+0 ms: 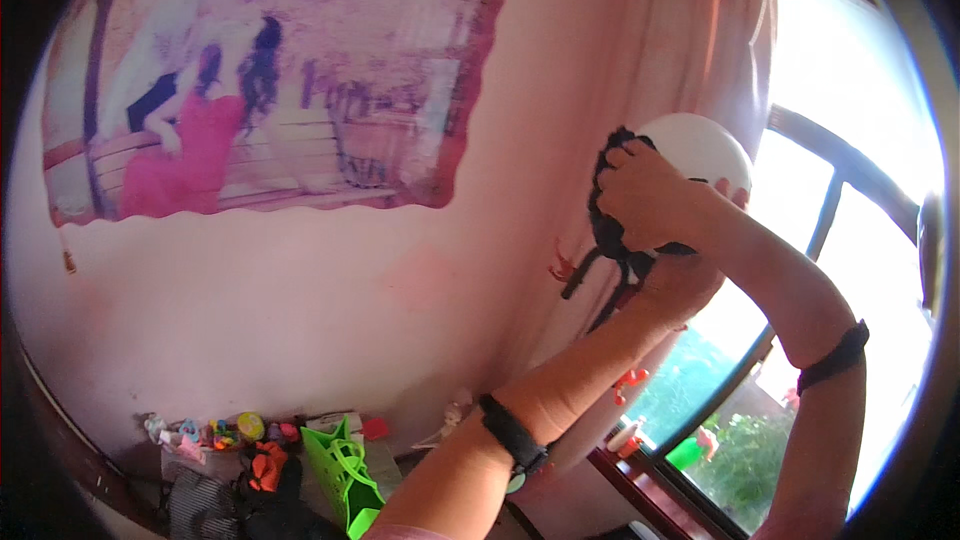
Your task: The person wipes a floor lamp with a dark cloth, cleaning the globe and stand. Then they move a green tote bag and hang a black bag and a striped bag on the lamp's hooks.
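In front of the curtain, high on the right, I hold up a white, dome-shaped helmet (698, 145) with black padding along its left side. Dark straps (578, 275) dangle below it. My right hand (648, 195) is closed over the black padding, its fingers curled on the left edge. Underneath, my left hand (688, 285) supports the helmet. Fingertips show at the dome's right side, and the right forearm hides part of this grip. Each of my forearms has a black band.
A bright window (840, 200) stands close on the right, beside a pink curtain (670, 40). A large picture of a couple (270, 90) hangs on the wall. Low on the left are small toys (225, 430), a dark bag (275, 505) and a green bag (345, 480). Bottles stand on the windowsill (640, 480).
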Tool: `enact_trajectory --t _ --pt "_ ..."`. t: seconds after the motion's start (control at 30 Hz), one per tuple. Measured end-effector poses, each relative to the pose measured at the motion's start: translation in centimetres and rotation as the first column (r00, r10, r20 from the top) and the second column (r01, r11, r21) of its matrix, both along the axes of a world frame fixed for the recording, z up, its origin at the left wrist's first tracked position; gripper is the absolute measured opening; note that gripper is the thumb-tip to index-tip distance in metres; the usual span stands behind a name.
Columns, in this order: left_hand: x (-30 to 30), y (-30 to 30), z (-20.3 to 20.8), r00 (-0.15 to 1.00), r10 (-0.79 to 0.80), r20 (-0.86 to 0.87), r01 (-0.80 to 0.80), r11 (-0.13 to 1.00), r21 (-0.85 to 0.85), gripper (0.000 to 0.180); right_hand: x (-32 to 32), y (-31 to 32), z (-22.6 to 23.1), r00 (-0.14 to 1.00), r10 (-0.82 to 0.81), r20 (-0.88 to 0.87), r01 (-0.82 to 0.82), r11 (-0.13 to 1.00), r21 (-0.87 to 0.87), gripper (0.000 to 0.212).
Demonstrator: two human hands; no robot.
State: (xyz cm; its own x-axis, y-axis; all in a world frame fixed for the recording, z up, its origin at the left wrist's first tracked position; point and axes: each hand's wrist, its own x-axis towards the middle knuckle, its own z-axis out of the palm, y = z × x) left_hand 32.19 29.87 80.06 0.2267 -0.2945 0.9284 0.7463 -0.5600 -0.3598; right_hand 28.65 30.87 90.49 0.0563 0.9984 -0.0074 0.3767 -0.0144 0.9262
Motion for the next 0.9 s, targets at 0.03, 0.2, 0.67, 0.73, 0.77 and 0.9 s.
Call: enact_trajectory --t 0.03,0.2,0.67,0.73,0.77,0.9 --pt "0.3 -0.4 0.2 1.0 -0.001 0.012 0.001 1.0 0.019 0.056 0.5 -1.5 0.6 0.992 0.081 -0.094 -0.072 0.993 0.097 0.033" --pt "0.5 -1.9 -1.0 0.336 -0.93 0.151 0.907 0.276 -0.317 0.032 2.3 -7.1 4.8 0.698 0.471 -0.539 0.092 0.687 0.721 0.042" --pt "-3.3 -3.2 -6.8 0.754 -0.656 0.027 0.59 0.659 -0.466 0.04 5.0 0.4 -3.4 0.975 0.22 0.016 -0.219 0.952 0.216 0.046" --pt "-4.7 -2.0 -7.8 0.707 -0.707 0.0 0.61 0.61 -0.506 0.04 3.9 0.9 -4.1 0.984 0.168 0.053 -0.176 0.961 0.213 0.047" --pt "-5.5 -1.7 -7.9 0.693 -0.721 -0.012 0.607 0.592 -0.531 0.04 3.3 1.1 -4.0 0.985 0.173 0.023 -0.174 0.964 0.203 0.047" --pt "-7.5 -1.8 -6.5 0.665 -0.743 -0.076 0.577 0.575 -0.58 0.044 2.9 1.1 1.3 0.927 0.368 -0.071 -0.337 0.901 0.273 0.027"
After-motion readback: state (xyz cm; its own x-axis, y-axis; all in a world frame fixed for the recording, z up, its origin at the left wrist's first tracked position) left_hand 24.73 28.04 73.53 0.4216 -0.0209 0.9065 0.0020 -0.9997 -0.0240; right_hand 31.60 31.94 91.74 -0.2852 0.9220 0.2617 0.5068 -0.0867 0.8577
